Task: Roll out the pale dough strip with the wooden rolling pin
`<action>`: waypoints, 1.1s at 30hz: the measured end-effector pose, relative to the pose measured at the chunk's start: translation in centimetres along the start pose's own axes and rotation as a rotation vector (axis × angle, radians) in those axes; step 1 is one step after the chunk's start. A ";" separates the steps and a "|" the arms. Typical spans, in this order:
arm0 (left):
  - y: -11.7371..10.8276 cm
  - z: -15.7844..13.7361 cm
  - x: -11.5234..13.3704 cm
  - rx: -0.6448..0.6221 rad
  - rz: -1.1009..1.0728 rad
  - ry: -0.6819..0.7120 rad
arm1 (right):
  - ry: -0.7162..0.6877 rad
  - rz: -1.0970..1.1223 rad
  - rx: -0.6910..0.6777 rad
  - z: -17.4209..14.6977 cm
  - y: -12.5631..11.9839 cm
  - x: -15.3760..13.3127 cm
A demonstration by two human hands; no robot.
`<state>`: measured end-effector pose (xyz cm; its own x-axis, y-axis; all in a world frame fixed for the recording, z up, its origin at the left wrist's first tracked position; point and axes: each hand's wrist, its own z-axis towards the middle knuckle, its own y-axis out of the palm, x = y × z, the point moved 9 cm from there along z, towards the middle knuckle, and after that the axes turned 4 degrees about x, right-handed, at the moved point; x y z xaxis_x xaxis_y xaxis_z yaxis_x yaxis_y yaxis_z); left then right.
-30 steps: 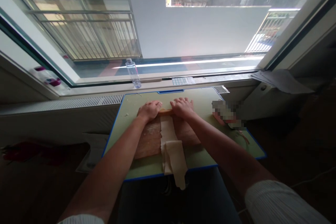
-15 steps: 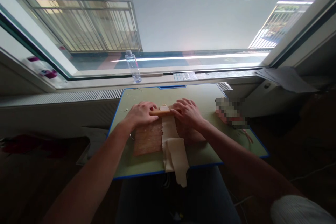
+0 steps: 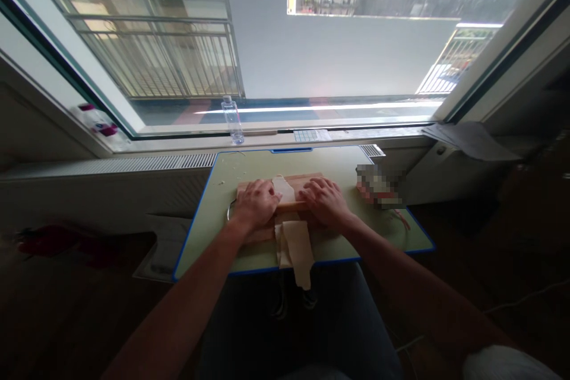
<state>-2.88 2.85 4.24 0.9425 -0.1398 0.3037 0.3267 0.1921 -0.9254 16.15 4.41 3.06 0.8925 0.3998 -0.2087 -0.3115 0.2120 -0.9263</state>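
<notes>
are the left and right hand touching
Apart: the head view shows the rolling pin and dough in the gap between the left hand and right hand.

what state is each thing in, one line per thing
Rolling pin: across the dough strip
Left hand: on the rolling pin
Right hand: on the rolling pin
Dough strip: flat, partly folded, overhanging the table
Wooden board: flat under the dough strip
Bottle: upright on the sill

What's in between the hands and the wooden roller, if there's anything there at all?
Nothing that I can see. The left hand and the right hand both rest on the wooden roller, which lies across the pale strip over the wooden board.
</notes>
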 end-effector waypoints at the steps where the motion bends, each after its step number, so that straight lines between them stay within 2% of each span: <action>1: 0.4 0.2 -0.2 0.018 0.040 -0.049 | 0.028 -0.046 0.007 0.0 0.2 -0.1; 3: 1.3 0.7 -0.4 0.044 0.124 -0.107 | 0.074 -0.116 0.033 0.2 0.4 -0.4; 5: 2.1 1.4 -0.5 0.051 0.181 -0.109 | 0.103 -0.150 0.049 0.7 0.6 -0.5; 10: 3.6 4.2 -1.4 -0.056 0.155 -0.085 | 0.143 -0.128 -0.049 3.7 1.9 0.3; 12: 3.5 5.6 -1.7 -0.061 0.138 -0.090 | 0.168 -0.109 -0.082 5.2 2.5 0.9; 17: 2.4 8.9 -1.9 0.076 0.143 -0.100 | 0.186 -0.069 -0.094 8.5 3.6 1.9; 21: 2.1 10.4 -1.9 0.120 0.149 -0.105 | 0.251 -0.028 -0.094 9.9 4.1 2.8; 26: 2.1 9.0 -1.6 0.093 0.136 -0.099 | 0.225 -0.051 -0.055 8.6 3.2 2.1; 33: 1.5 4.3 -1.0 0.135 0.174 -0.092 | 0.121 -0.145 0.105 2.8 1.0 -0.2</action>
<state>-3.04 7.46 3.54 0.9858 -0.0051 0.1679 0.1599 0.3346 -0.9287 14.76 7.01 3.03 0.9610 0.2502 -0.1179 -0.2041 0.3537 -0.9128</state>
